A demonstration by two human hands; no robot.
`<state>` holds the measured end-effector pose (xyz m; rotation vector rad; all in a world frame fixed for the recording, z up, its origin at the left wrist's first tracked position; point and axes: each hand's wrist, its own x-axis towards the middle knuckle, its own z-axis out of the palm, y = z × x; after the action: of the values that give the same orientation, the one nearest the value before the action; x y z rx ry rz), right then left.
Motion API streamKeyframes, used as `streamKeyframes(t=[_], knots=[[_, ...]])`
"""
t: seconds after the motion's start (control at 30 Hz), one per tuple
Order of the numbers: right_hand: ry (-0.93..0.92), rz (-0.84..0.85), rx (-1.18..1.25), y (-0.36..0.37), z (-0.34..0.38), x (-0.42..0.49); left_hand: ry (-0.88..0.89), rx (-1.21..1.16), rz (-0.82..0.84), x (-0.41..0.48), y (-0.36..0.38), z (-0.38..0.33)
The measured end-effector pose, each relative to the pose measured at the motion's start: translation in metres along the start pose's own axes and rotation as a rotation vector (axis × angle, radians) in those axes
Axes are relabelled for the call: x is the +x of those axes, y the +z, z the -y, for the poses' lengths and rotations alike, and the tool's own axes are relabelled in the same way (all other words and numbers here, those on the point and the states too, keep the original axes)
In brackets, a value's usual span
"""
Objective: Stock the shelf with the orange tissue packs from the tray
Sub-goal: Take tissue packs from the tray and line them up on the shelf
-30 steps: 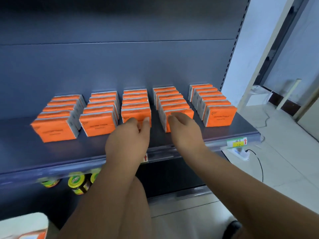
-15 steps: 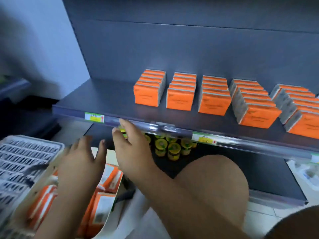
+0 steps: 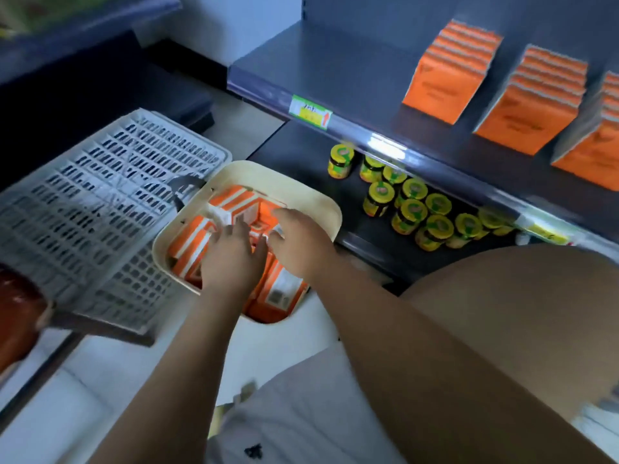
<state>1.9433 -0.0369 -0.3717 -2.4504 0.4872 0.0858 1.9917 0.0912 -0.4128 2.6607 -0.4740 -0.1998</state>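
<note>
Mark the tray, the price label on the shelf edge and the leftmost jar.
tray (image 3: 311, 192), head view, bare far rim.
price label (image 3: 310, 112), head view, middle of the tag.
leftmost jar (image 3: 341, 151), head view, its lid.

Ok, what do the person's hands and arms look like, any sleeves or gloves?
Both are bare. The left hand and right hand show no gloves, rings or watch, and no sleeve shows on either arm up to the frame edge. Motion blur hides finer detail.

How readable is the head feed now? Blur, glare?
Head view: motion blur smears the crate and price tag, print unreadable; glare streaks the shelf rail; left hand and right hand over the packs in the tray, grip too soft to judge.
</note>
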Motion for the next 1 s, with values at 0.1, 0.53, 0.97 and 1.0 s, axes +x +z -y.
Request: streamKeyframes(t=[0.1,0.53,0.97,1.0], knots=[[0.106,0.159,-0.076,0.025,-0.018,0.008,-0.065,0.015,0.105,0.005,0.019,0.005],[0.213,0.524,-0.265,0.04,-0.043,0.031,-0.364,-0.007,0.488,0.054,0.054,0.027],[0.136,0.334,-0.294,0.045,-0.036,0.032,-0.475,-0.489,0.335,0.076,0.034,0.031],[0.131,0.271,-0.278,0.04,-0.034,0.033,-0.541,-0.574,0.241,0.079,0.028,0.033]])
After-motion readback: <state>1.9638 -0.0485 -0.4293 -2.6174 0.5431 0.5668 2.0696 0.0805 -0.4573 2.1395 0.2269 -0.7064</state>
